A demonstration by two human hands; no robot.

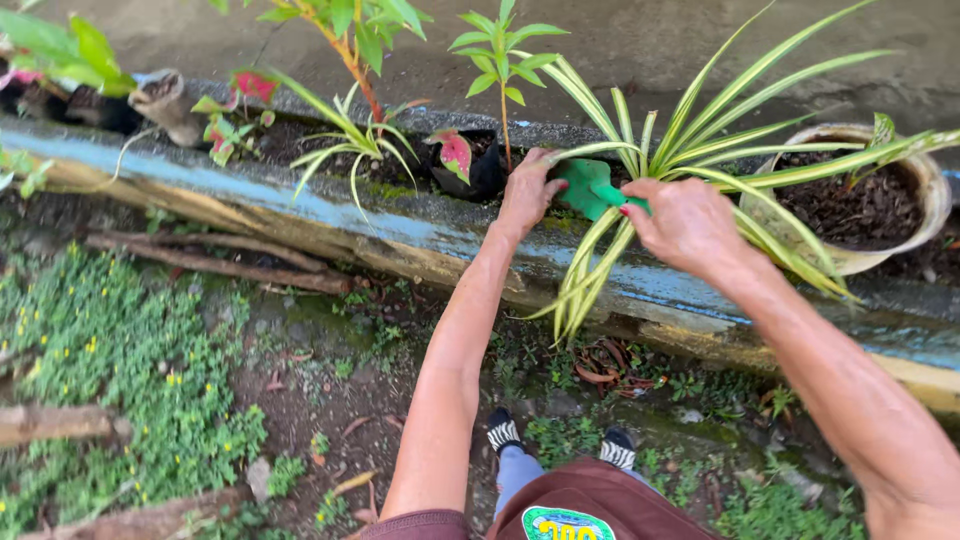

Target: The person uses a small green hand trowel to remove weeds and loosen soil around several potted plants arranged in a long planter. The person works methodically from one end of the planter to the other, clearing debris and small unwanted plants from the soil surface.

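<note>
My right hand (688,222) grips the handle of a green plastic trowel (590,187), whose blade points left among the leaves of a striped green-and-cream spider plant (680,150). My left hand (528,190) reaches in beside it, fingers curled on the plant's base and thumb touching the trowel blade. The plant sits on a long concrete ledge with worn blue paint (300,205).
A round pot of dark soil (925,190) stands right of the plant. A black bag pot with a red-leafed plant (462,158) and a smaller spider plant (350,145) lie to the left. Sticks (210,262), weeds and soil cover the ground below; my feet (560,440) stand there.
</note>
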